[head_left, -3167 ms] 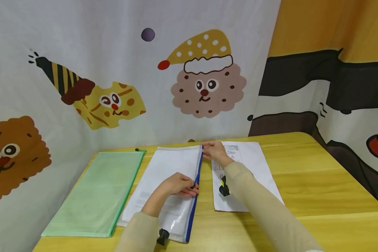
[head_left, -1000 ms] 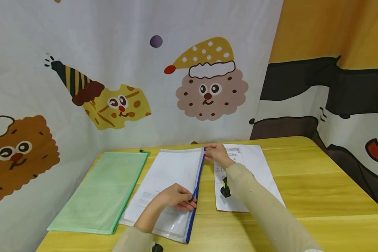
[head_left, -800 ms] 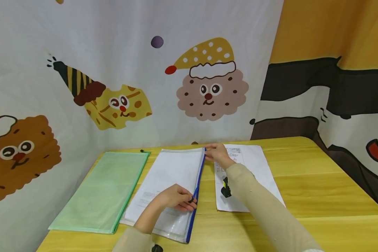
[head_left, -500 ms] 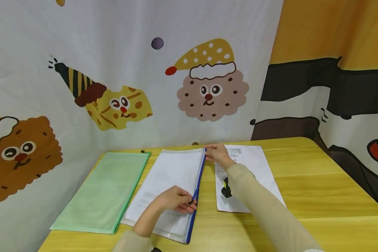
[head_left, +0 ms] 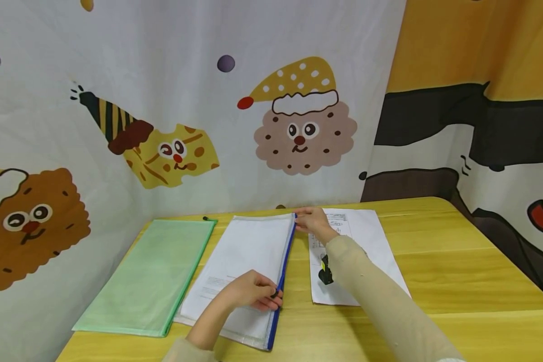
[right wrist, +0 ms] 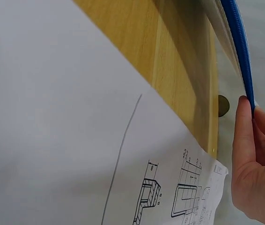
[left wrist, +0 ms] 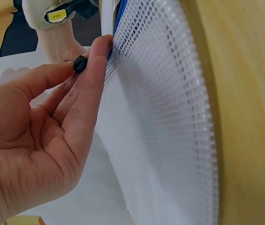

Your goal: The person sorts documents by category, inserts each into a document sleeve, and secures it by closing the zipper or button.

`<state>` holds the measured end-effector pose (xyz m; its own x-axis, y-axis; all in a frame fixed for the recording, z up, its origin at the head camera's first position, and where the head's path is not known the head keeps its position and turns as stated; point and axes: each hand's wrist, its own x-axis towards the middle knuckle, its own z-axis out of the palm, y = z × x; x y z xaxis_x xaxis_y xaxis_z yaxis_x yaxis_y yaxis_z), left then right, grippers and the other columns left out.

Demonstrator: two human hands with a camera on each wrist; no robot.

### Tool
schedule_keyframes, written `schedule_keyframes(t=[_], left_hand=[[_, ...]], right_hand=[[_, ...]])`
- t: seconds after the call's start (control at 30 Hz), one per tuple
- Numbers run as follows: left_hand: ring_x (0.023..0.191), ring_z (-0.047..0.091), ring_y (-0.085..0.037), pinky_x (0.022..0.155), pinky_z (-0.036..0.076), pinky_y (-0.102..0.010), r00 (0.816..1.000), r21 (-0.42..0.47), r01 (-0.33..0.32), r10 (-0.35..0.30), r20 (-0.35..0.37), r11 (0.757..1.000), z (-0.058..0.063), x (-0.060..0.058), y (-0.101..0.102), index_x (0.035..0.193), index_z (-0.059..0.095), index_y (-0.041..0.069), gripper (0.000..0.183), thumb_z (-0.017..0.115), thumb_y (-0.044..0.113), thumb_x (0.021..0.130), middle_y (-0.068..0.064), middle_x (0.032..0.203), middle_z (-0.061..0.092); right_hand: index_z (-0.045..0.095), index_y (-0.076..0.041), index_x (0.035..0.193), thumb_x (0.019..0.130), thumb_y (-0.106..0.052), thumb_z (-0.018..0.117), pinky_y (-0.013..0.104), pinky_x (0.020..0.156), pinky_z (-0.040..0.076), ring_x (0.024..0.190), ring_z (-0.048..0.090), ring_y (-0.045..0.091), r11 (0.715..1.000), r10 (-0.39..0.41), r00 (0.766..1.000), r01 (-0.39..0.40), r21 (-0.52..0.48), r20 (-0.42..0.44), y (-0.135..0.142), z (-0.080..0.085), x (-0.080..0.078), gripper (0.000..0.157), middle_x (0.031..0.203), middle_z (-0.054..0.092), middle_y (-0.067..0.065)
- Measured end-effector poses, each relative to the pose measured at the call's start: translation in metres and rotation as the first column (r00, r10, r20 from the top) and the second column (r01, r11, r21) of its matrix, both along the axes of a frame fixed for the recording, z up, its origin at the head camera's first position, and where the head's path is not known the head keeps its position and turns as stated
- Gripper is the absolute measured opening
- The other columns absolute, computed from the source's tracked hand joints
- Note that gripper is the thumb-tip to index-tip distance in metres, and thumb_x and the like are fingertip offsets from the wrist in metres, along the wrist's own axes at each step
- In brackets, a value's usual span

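Note:
A clear mesh zip file bag (head_left: 258, 241) with white printed paper inside lies in the middle of the table in the head view. A blue zipper (right wrist: 241, 47) runs along its right edge. My left hand (head_left: 249, 291) is at the lower part of that edge. Its thumb and fingers pinch the small black zipper pull (left wrist: 80, 64). At the far right corner, my right hand (head_left: 314, 221) pinches the blue edge between thumb and fingers. The left wrist view shows the bag's mesh face beyond the fingers, its edge lifted.
To the left lies a green zip file bag (head_left: 145, 276) with a black pull at its far corner. White sheets with printed drawings (head_left: 375, 246) rest on the wooden table (head_left: 461, 261), partly under my right forearm. A cartoon curtain (head_left: 181, 100) hangs behind.
My left hand has slid along the blue edge toward the near end with the zipper pull. My right hand stays on the far corner. The head view has shifted slightly.

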<state>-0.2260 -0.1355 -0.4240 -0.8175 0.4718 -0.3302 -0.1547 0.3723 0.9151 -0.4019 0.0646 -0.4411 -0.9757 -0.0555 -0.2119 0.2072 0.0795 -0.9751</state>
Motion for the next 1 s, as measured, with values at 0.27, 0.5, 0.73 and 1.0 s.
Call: schedule_keyframes(t=[0.27,0.5,0.73,1.0], left_hand=[[0.076,0.069,-0.018,0.069,0.058,-0.029,1.000,0.006,-0.004,0.003,0.014,1.000,0.001,0.007,-0.003,0.103,0.066,-0.010,0.023,0.051,0.007,0.095,-0.019,0.092,0.071],[0.079,0.070,-0.020,0.070,0.058,-0.030,1.000,0.008,-0.001,0.001,0.028,1.000,0.003,0.014,-0.007,0.104,0.066,-0.009,0.023,0.052,0.008,0.095,-0.019,0.092,0.071],[0.077,0.070,-0.021,0.069,0.059,-0.031,1.000,0.017,0.003,-0.003,0.015,1.000,0.004,0.023,-0.008,0.104,0.066,-0.009,0.023,0.053,0.007,0.095,-0.019,0.091,0.071],[0.074,0.070,-0.020,0.066,0.059,-0.030,0.999,0.025,0.047,-0.048,0.017,0.999,0.003,0.033,-0.014,0.100,0.068,-0.007,0.022,0.055,0.009,0.093,-0.018,0.086,0.071]], right_hand=[[0.061,-0.003,0.123,0.090,0.002,0.058,0.035,0.086,0.055,0.092,0.063,0.020,1.000,-0.007,1.000,0.007,-0.010,0.009,0.000,-0.001,0.000,0.033,0.119,0.060,0.017],[0.060,-0.002,0.124,0.089,0.003,0.059,0.036,0.087,0.055,0.086,0.065,0.017,1.000,-0.009,1.000,0.009,0.007,0.002,0.000,-0.001,0.000,0.035,0.119,0.059,0.019],[0.062,-0.001,0.120,0.086,0.005,0.061,0.037,0.085,0.055,0.076,0.065,0.014,1.000,-0.017,1.000,0.017,-0.006,-0.007,0.000,-0.005,-0.005,0.035,0.117,0.061,0.021],[0.062,0.000,0.120,0.086,0.005,0.062,0.036,0.084,0.055,0.075,0.065,0.013,1.000,-0.020,1.000,0.020,-0.015,0.007,0.002,-0.004,-0.002,0.035,0.113,0.063,0.020]])
